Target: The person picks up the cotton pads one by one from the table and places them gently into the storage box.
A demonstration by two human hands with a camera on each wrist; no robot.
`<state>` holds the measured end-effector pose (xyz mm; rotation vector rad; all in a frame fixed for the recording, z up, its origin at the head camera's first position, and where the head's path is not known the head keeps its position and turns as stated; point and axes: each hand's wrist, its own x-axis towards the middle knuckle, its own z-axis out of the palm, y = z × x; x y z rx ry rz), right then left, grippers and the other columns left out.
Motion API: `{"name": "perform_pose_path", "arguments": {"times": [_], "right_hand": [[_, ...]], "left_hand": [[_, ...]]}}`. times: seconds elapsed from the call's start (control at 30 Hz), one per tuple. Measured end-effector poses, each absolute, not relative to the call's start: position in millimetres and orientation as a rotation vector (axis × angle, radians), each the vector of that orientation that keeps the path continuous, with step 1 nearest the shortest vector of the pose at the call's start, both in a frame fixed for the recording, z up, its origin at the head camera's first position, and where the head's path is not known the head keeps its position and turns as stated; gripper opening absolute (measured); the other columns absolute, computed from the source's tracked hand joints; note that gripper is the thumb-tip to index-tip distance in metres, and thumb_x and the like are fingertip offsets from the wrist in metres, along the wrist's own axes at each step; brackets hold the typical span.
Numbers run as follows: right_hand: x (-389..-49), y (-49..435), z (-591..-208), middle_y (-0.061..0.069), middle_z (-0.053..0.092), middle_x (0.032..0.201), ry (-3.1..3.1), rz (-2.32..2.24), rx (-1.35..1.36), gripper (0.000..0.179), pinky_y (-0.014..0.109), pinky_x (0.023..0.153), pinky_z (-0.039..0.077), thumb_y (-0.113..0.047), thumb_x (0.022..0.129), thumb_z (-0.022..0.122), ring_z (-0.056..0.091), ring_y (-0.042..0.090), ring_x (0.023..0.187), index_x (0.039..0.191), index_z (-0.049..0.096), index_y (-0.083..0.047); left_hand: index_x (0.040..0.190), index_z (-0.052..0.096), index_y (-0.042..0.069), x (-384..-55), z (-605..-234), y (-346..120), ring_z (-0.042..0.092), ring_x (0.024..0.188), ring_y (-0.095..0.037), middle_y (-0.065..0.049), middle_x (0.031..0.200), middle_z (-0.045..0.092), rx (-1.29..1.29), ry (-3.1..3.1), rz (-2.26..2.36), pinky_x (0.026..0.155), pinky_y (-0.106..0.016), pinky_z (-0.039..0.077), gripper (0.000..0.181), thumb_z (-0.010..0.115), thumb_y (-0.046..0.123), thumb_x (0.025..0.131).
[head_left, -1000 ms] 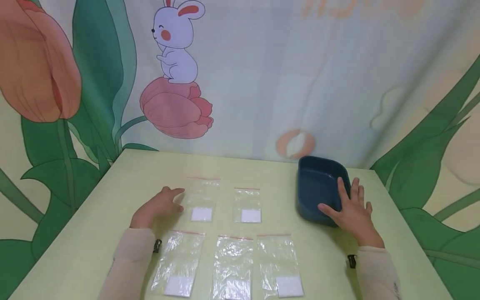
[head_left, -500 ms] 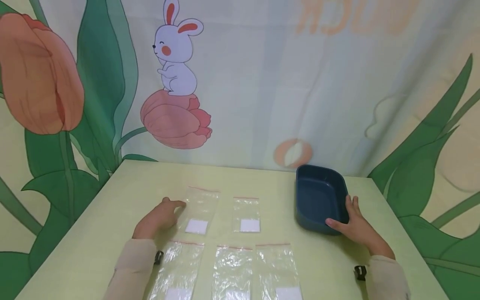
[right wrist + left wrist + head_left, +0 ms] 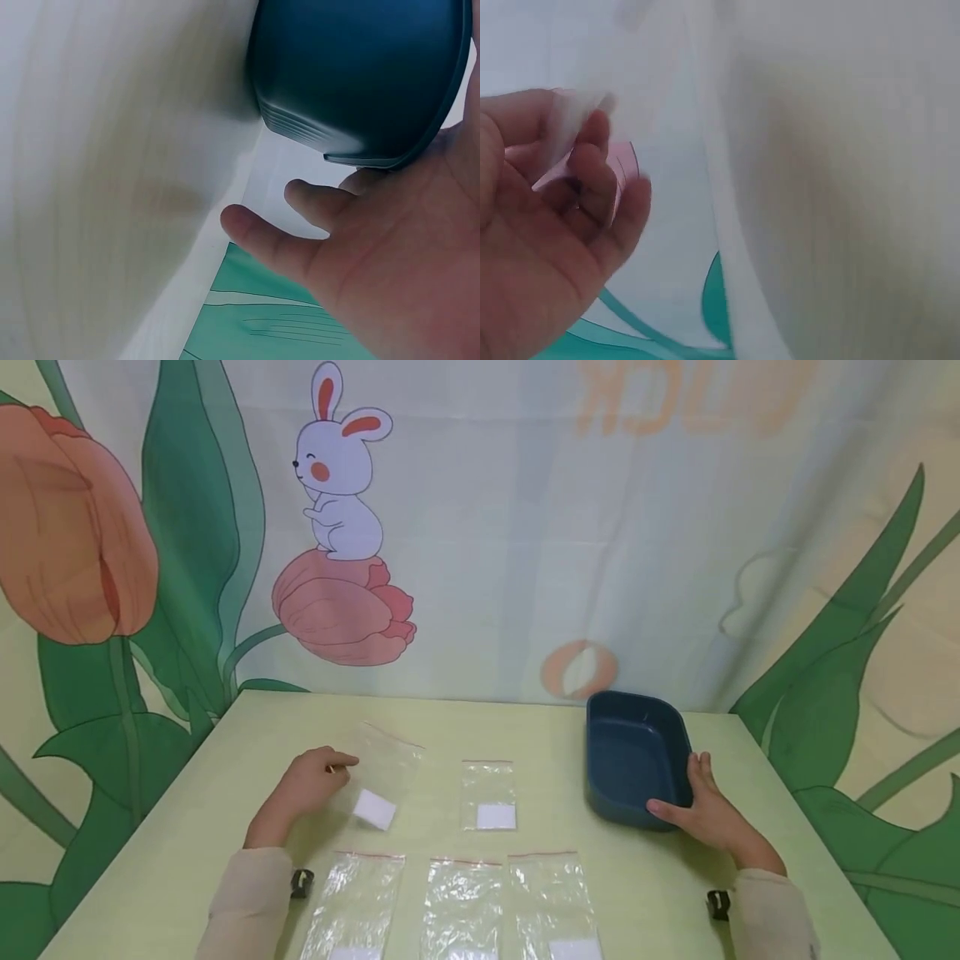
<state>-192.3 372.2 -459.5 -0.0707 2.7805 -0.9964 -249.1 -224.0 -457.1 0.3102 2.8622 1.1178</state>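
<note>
My left hand (image 3: 302, 783) pinches the left edge of a clear zip bag (image 3: 401, 766) with a red seal line and a white rectangle (image 3: 374, 810) at its bottom. The bag is tilted, its lower left corner swung toward the hand. In the left wrist view, a blurred film of the bag (image 3: 574, 124) is between the fingertips. My right hand (image 3: 716, 818) holds a dark blue box (image 3: 636, 760) at its near right corner, thumb at the rim and fingers along the outer right wall. In the right wrist view the lower fingers (image 3: 274, 244) stick out free of the box.
A smaller zip bag (image 3: 488, 785) lies between the held bag and the box. Three larger zip bags (image 3: 356, 897) lie in a row nearer the person, cut off below. Behind the pale table (image 3: 262, 718) hangs a printed curtain (image 3: 480, 527).
My left hand has taken hold of the bag's edge and turned it, drawing it left. My right hand has gone from hovering over the box to holding its side. The view has shifted.
</note>
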Motion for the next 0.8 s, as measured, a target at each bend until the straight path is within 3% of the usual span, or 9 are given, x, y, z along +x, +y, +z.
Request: {"name": "perform_pose_path", "arguments": {"times": [0.03, 0.2, 0.33, 0.43, 0.57, 0.67, 0.8], "right_hand": [[-192.5, 372.7, -458.3, 0.022, -0.038, 0.154, 2.780, -1.000, -0.072, 0.122, 0.077, 0.105, 0.007, -0.052, 0.093, 0.068, -0.016, 0.055, 0.142, 0.153, -0.025, 0.000], [-193.0, 376.7, -453.9, 0.023, -0.040, 0.153, 2.784, -0.996, -0.076, 0.122, 0.078, 0.104, 0.007, -0.050, 0.093, 0.068, -0.018, 0.057, 0.141, 0.152, -0.026, 0.002], [-194.8, 377.5, -455.0, 0.023, -0.040, 0.153, 2.780, -0.990, -0.084, 0.122, 0.078, 0.104, 0.008, -0.051, 0.093, 0.068, -0.017, 0.057, 0.141, 0.152, -0.025, 0.002], [-195.7, 377.2, -457.2, 0.023, -0.040, 0.153, 2.784, -0.985, -0.092, 0.122, 0.079, 0.103, 0.008, -0.051, 0.093, 0.068, -0.016, 0.058, 0.141, 0.152, -0.025, 0.001], [-194.8, 375.9, -460.0, 0.023, -0.040, 0.153, 2.788, -0.989, -0.102, 0.122, 0.079, 0.103, 0.009, -0.050, 0.093, 0.068, -0.017, 0.058, 0.141, 0.152, -0.025, 0.002], [-194.0, 373.6, -462.2, 0.022, -0.040, 0.153, 2.779, -0.992, -0.099, 0.122, 0.079, 0.103, 0.008, -0.051, 0.093, 0.068, -0.017, 0.057, 0.141, 0.152, -0.025, 0.001], [-195.0, 370.7, -463.9, 0.022, -0.040, 0.154, 2.775, -0.992, -0.094, 0.123, 0.079, 0.103, 0.008, -0.053, 0.093, 0.068, -0.015, 0.058, 0.141, 0.152, -0.026, 0.000]], "left_hand": [[0.126, 0.069, -0.001, -249.3, -455.2, -224.4, 0.055, 0.093, -0.030, -0.016, 0.110, 0.066, 0.296, 2.830, 1.196, 0.077, -0.039, 0.046, 0.034, 0.053, 0.007, 0.097], [0.140, 0.060, 0.003, -249.1, -451.2, -227.0, 0.056, 0.112, -0.032, -0.023, 0.131, 0.060, 0.253, 2.557, 1.489, 0.086, -0.039, 0.047, 0.043, 0.047, 0.004, 0.099], [0.141, 0.057, 0.000, -246.9, -455.3, -232.9, 0.055, 0.078, -0.024, -0.021, 0.129, 0.062, 0.241, 2.495, 1.426, 0.071, -0.034, 0.046, 0.050, 0.050, 0.000, 0.092], [0.142, 0.057, -0.001, -247.9, -458.4, -235.1, 0.049, 0.073, -0.020, -0.016, 0.122, 0.065, 0.287, 2.578, 1.324, 0.068, -0.033, 0.044, 0.049, 0.058, 0.003, 0.093], [0.143, 0.056, 0.001, -250.0, -459.3, -234.3, 0.058, 0.105, -0.029, -0.021, 0.123, 0.062, 0.369, 2.653, 1.388, 0.085, -0.040, 0.048, 0.048, 0.062, 0.004, 0.096], [0.148, 0.052, 0.008, -248.1, -457.3, -235.1, 0.057, 0.110, -0.035, -0.024, 0.131, 0.057, 0.366, 2.595, 1.517, 0.088, -0.043, 0.049, 0.055, 0.058, -0.001, 0.094], [0.156, 0.041, 0.014, -244.7, -454.1, -238.0, 0.053, 0.107, -0.031, -0.019, 0.150, 0.045, 0.302, 2.513, 1.574, 0.083, -0.037, 0.049, 0.070, 0.056, -0.005, 0.090]]}}
